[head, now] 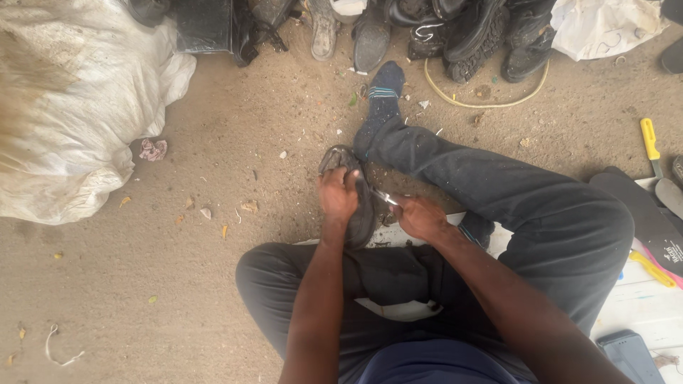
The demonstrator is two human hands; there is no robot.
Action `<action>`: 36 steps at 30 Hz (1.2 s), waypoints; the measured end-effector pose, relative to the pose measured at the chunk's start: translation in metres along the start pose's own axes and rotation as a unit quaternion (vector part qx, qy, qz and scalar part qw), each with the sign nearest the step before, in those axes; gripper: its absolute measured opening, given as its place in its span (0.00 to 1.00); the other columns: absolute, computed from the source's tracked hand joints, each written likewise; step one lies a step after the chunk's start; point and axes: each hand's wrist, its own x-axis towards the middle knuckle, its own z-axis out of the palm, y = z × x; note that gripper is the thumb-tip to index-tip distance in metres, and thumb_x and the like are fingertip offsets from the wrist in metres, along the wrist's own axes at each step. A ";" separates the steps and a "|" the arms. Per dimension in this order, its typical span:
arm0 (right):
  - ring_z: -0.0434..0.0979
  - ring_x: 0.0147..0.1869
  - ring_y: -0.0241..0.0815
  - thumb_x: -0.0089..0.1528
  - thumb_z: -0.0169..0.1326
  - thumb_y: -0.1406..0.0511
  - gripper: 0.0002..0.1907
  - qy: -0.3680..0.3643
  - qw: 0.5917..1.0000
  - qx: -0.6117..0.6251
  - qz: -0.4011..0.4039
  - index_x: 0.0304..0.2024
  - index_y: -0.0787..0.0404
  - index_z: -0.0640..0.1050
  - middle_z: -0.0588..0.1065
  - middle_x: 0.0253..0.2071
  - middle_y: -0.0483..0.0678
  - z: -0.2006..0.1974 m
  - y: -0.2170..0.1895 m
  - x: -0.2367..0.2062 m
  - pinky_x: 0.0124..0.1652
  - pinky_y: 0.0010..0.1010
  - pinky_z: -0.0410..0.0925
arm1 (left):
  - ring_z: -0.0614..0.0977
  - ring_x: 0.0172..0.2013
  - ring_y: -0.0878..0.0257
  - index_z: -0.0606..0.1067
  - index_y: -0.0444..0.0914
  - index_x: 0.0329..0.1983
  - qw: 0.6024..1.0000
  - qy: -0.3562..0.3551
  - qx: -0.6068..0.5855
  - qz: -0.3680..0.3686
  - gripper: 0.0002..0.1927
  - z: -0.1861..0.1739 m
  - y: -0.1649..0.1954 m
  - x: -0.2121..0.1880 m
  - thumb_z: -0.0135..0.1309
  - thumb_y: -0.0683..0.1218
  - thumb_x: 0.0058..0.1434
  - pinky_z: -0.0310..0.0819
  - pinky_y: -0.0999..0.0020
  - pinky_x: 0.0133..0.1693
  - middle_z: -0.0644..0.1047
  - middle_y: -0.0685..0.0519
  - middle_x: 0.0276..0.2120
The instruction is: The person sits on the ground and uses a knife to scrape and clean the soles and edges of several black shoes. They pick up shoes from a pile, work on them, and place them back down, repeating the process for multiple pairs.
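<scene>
Left hand has a clenched grip on the dark shoe, lying lengthwise, toe pointing away. Right hand grips a small metal tool aimed at it.

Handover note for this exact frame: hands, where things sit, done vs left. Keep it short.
Left hand: clamped over a dark shoe on the dirt floor, pinning it down.
Right hand: gripping a small metal tool, tip at the shoe's edge; tool type unclear.
Nearby: yellow-handled tool at the right, row of shoes at the top, white sack at the left.
Done: shoe held, tool placed. Left: cannot tell how far the edge work has got.
</scene>
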 end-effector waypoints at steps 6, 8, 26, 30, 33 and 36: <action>0.82 0.44 0.52 0.70 0.44 0.56 0.18 -0.013 0.999 -0.006 0.037 0.59 0.48 0.76 0.81 0.39 0.52 -0.006 -0.016 0.006 0.49 0.49 0.72 | 0.77 0.35 0.52 0.79 0.36 0.37 0.998 0.023 -0.064 0.018 0.10 0.003 -0.013 -0.001 0.65 0.47 0.60 0.67 0.54 0.45 0.80 0.46 0.34; 0.81 0.45 0.51 0.70 0.44 0.55 0.17 -0.022 0.999 -0.008 0.042 0.57 0.49 0.76 0.80 0.40 0.52 -0.006 -0.023 0.007 0.49 0.50 0.71 | 0.77 0.35 0.52 0.79 0.36 0.37 0.998 0.015 -0.068 0.007 0.10 0.001 -0.011 -0.003 0.65 0.47 0.60 0.67 0.55 0.45 0.80 0.46 0.34; 0.81 0.48 0.54 0.70 0.42 0.55 0.18 -0.050 0.998 -0.011 0.039 0.53 0.56 0.76 0.79 0.41 0.55 -0.003 -0.015 -0.054 0.49 0.50 0.71 | 0.80 0.40 0.50 0.79 0.31 0.41 0.980 0.054 -0.191 0.001 0.14 -0.007 -0.004 -0.008 0.64 0.48 0.62 0.75 0.58 0.40 0.80 0.41 0.39; 0.82 0.47 0.54 0.70 0.42 0.54 0.18 -0.054 0.995 -0.052 0.069 0.53 0.55 0.76 0.80 0.39 0.54 -0.004 -0.023 -0.057 0.49 0.51 0.72 | 0.82 0.38 0.52 0.79 0.29 0.41 0.969 0.019 -0.243 -0.044 0.14 -0.005 -0.002 -0.011 0.63 0.47 0.63 0.76 0.61 0.39 0.79 0.41 0.39; 0.81 0.46 0.56 0.69 0.44 0.56 0.16 -0.027 0.997 -0.052 0.053 0.53 0.54 0.75 0.79 0.39 0.56 0.000 -0.033 -0.053 0.47 0.52 0.72 | 0.81 0.38 0.53 0.79 0.29 0.41 0.966 0.024 -0.253 -0.045 0.13 -0.006 -0.003 -0.014 0.63 0.46 0.63 0.75 0.62 0.41 0.79 0.40 0.38; 0.82 0.41 0.54 0.71 0.41 0.58 0.16 -0.058 0.996 -0.052 0.051 0.53 0.56 0.75 0.79 0.35 0.56 0.005 -0.034 -0.073 0.44 0.49 0.73 | 0.81 0.36 0.56 0.78 0.29 0.41 0.959 0.058 -0.273 -0.040 0.12 -0.007 -0.006 -0.013 0.62 0.44 0.64 0.75 0.63 0.39 0.80 0.42 0.37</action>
